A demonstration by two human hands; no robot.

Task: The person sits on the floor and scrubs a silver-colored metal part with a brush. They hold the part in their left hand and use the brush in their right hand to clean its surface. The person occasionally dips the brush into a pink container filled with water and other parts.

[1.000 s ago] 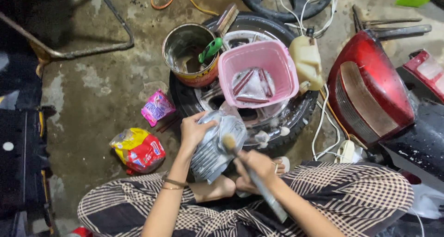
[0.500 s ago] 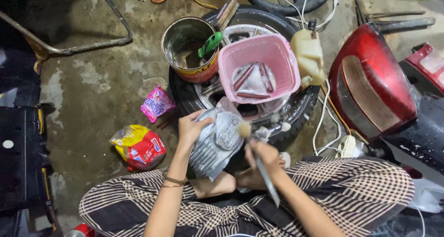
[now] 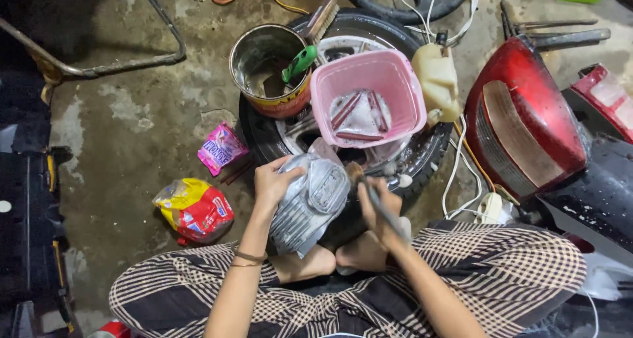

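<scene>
Metal cover [image 3: 310, 203] mid-frame, gripped by left hand [image 3: 271, 183]; right hand [image 3: 377, 209] clamps brush [image 3: 372, 196], now swept rightward off it.

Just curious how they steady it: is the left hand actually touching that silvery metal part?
Touching. The head view shows the left hand with its fingers curled over the top edge of the silvery metal part, gripping it, with no gap visible.

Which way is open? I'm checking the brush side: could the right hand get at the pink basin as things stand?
Probably yes. The right hand holds a brush just below the pink basin, which sits open-topped on the tyre, with nothing between them.
</scene>
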